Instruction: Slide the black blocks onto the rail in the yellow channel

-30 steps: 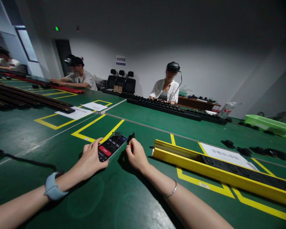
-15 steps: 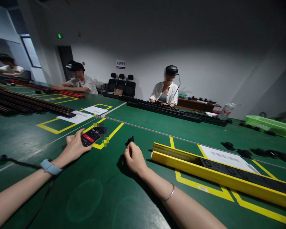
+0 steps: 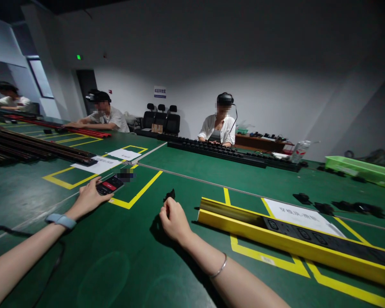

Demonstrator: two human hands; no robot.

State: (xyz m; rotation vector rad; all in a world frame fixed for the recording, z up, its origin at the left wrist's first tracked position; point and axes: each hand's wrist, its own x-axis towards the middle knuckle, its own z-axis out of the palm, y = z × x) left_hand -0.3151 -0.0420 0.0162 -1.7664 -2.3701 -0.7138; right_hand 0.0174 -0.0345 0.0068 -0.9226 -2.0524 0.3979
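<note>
My left hand (image 3: 89, 197), with a blue-grey band at the wrist, grips a dark phone (image 3: 111, 185) low over the green table (image 3: 141, 239). A red button shows on the phone's screen, and its far end is pixelated. My right hand (image 3: 173, 217) is closed around a small black part (image 3: 169, 195) that sticks out beyond the fingers. A silver bangle circles that forearm. Right of this hand lies a long yellow channel (image 3: 244, 222) with a black strip of sockets inside it.
Long dark rails (image 3: 35, 143) lie at the left, near paper sheets (image 3: 96, 164). Across the table a person (image 3: 218, 128) sits behind a black rail (image 3: 211, 152). Black parts (image 3: 324, 208) and a green basket (image 3: 359, 169) are at the right.
My left hand has moved left and down with the phone, which now looks flatter to the table. The whole view has shifted slightly. My right hand keeps its closed pose around the black part.
</note>
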